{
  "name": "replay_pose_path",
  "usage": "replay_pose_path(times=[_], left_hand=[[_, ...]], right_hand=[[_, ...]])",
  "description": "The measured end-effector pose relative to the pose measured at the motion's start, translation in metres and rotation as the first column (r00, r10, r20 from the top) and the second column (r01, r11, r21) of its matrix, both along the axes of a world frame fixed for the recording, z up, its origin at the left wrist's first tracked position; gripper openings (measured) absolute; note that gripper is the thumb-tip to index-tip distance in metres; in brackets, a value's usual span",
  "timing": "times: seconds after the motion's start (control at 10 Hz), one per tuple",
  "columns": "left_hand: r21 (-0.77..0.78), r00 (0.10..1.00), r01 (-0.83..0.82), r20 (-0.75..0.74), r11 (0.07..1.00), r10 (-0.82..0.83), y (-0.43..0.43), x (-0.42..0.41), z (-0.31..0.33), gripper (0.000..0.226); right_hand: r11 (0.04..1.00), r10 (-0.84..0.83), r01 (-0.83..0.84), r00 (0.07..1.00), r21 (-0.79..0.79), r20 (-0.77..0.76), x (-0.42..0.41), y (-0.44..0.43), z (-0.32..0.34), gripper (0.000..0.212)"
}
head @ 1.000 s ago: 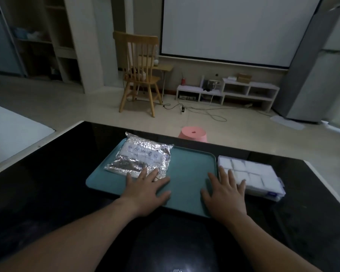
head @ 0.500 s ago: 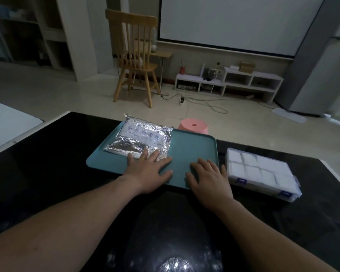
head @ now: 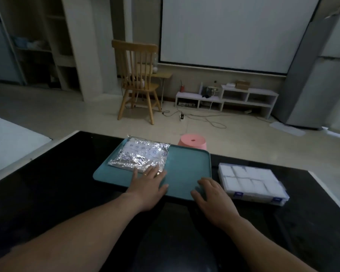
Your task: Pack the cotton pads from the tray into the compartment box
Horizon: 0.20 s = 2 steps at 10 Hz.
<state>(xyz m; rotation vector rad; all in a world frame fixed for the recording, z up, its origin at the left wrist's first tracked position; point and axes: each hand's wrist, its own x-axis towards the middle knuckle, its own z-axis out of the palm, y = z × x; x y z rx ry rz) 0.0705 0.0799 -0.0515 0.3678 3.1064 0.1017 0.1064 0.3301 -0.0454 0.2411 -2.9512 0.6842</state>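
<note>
While left hand & right hand rest on tray, fingers relaxed, holding nothing, we judge compartment box full; next: check foil pack f/ leftovers.

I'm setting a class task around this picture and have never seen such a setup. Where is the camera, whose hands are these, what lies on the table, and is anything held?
There is no machine here. A person wears one wide-angle camera on the head, looking forward and down, so you see that person's own two bare arms. On the black glossy table lies a teal rectangular plastic tray. On its left part is a crinkled silver foil packet. To the right of the tray sits a clear plastic compartment box with white pads inside. The left hand lies flat on the tray, its fingers touching the packet's near edge. The right hand rests on the tray's near right corner. Neither hand holds anything.
</note>
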Motion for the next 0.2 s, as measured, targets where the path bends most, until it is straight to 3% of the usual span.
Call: replay_pose_path(times=[0.2], left_hand=[[0.073, 0.999, -0.031, 0.036, 0.997, 0.028, 0.002, 0.032, 0.026, 0.060]], right_hand=[[0.999, 0.017, -0.016, 1.000, -0.045, 0.007, 0.020, -0.013, 0.026, 0.057]])
